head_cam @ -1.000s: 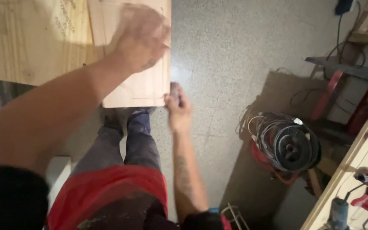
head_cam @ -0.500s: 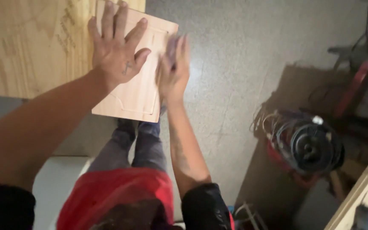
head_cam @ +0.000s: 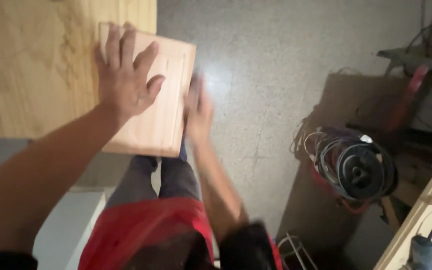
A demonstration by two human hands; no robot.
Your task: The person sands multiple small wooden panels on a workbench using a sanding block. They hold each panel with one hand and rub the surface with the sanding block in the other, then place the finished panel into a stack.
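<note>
Head view. Your left hand (head_cam: pixel 125 85) lies flat on the wooden panel (head_cam: pixel 163 112), palm down, fingers spread and grasping nothing; it presses on the panel's upper half. The panel is a pale rectangular board with a routed groove running just inside its edges. Its far end rests on the plywood worktop (head_cam: pixel 36 70), and its near end overhangs the worktop edge, above your legs.

Your right hand (head_cam: pixel 197 111) is at the panel's right long edge, touching or just beside it (motion blur hides the contact). The blur also hides the fingers, so you cannot tell whether this hand is clenched, released or holding something.

Below the panel's near end you see your dark trousers (head_cam: pixel 168 175) and a red garment (head_cam: pixel 146 227) at the waist.

To the right of the panel lies the speckled floor (head_cam: pixel 256 65), with a bright glare spot just beside the panel's right edge. Further right of the panel, well apart from it, a reel of coiled cable (head_cam: pixel 356 167) sits on the floor. Beyond the reel, at the lower right corner, a second light worktop (head_cam: pixel 426 215) carries tools that are only partly in frame. A red frame (head_cam: pixel 416 80) stands at the upper right, far from the panel.
</note>
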